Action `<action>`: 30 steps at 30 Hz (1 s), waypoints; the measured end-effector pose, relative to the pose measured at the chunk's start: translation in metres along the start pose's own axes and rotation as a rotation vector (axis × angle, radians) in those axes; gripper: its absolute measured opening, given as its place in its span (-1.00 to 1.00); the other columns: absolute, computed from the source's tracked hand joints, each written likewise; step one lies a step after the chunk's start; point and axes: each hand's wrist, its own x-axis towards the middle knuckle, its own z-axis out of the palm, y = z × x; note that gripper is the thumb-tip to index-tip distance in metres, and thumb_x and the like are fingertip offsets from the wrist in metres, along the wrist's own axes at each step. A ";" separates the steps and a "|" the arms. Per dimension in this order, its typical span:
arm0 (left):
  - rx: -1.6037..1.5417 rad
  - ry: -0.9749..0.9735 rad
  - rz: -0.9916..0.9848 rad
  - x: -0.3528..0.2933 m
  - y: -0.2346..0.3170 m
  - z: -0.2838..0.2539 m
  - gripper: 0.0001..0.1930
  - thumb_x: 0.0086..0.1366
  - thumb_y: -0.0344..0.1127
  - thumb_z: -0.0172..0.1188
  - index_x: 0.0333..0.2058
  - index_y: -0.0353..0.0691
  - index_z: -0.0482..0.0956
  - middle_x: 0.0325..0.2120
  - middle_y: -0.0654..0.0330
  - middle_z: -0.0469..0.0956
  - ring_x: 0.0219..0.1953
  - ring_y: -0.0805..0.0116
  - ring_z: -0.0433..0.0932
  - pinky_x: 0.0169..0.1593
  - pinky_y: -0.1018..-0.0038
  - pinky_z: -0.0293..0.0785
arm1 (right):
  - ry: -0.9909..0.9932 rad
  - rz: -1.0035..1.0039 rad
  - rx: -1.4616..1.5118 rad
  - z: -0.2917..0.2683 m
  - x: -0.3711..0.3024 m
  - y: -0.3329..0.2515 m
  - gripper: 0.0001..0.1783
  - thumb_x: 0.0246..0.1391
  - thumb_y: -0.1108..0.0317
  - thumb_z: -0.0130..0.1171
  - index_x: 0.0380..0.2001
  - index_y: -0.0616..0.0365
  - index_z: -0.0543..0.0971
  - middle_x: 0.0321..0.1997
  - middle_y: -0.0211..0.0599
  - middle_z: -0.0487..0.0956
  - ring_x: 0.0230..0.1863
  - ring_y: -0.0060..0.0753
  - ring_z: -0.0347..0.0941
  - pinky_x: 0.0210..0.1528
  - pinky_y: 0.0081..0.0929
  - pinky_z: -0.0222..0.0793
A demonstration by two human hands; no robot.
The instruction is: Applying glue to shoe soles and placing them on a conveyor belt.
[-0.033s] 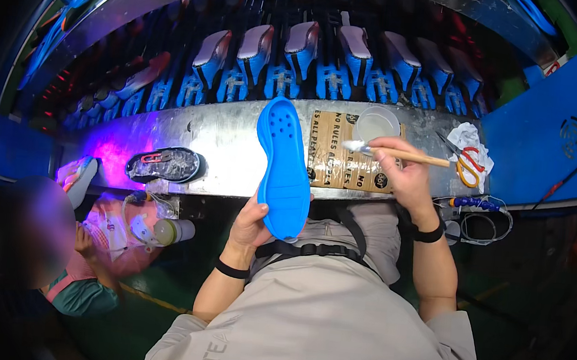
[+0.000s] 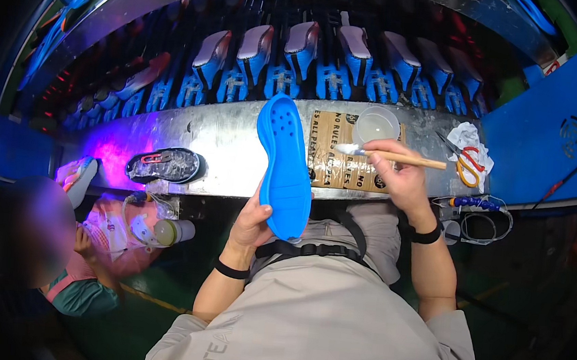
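Note:
A blue shoe sole [image 2: 287, 180] with a raised rim and small holes near its far end is held upright-lengthwise in my left hand [image 2: 252, 219]. Fingers and thumb grip its near left edge, and the fingers beneath are mostly hidden. My right hand [image 2: 405, 176] pinches the wooden handle of a brush [image 2: 417, 161], whose white-tipped bristles point left toward the sole without touching it. Just beyond the brush, a clear round tub [image 2: 377, 124] with pale liquid stands on a printed cardboard sheet [image 2: 331, 166].
Scissors with orange and red handles [image 2: 468, 169] lie by crumpled white paper [image 2: 471, 144] at right. A dark shoe sole [image 2: 165, 164] rests left on the metal bench [image 2: 225, 154]. Behind stands a row of blue-and-pink shoes [image 2: 302, 47]. At lower left sits another person [image 2: 90, 293].
My right hand and the brush have shifted slightly left, bringing the bristles a little closer to the blue sole. The sole has barely moved.

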 end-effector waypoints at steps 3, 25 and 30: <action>0.184 0.060 0.040 0.001 0.007 0.017 0.12 0.13 -0.19 0.41 0.50 -0.22 -0.19 0.30 -0.10 0.28 0.29 0.02 0.39 0.26 0.11 0.45 | -0.095 -0.024 0.085 0.016 -0.001 -0.007 -0.82 0.17 0.43 0.23 -0.18 0.26 0.68 -0.19 -0.21 0.70 -0.13 -0.37 0.61 -0.03 -0.44 0.48; 0.331 0.041 0.036 -0.001 0.017 0.048 0.20 0.07 -0.11 0.45 0.49 -0.28 -0.22 0.33 -0.06 0.25 0.31 0.14 0.37 0.33 0.24 0.36 | -0.055 -0.342 -0.116 0.042 -0.008 -0.022 -0.87 0.02 0.53 0.26 -0.30 0.24 0.67 -0.41 -0.16 0.63 -0.40 -0.19 0.55 -0.35 -0.35 0.45; 0.347 0.058 0.066 0.000 0.024 0.045 0.20 0.07 -0.09 0.45 0.49 -0.29 -0.21 0.29 -0.08 0.30 0.28 0.12 0.41 0.30 0.23 0.41 | -0.102 -0.275 -0.068 0.045 -0.018 -0.024 -0.87 0.01 0.53 0.26 -0.32 0.22 0.68 -0.41 -0.17 0.64 -0.42 -0.22 0.56 -0.36 -0.36 0.46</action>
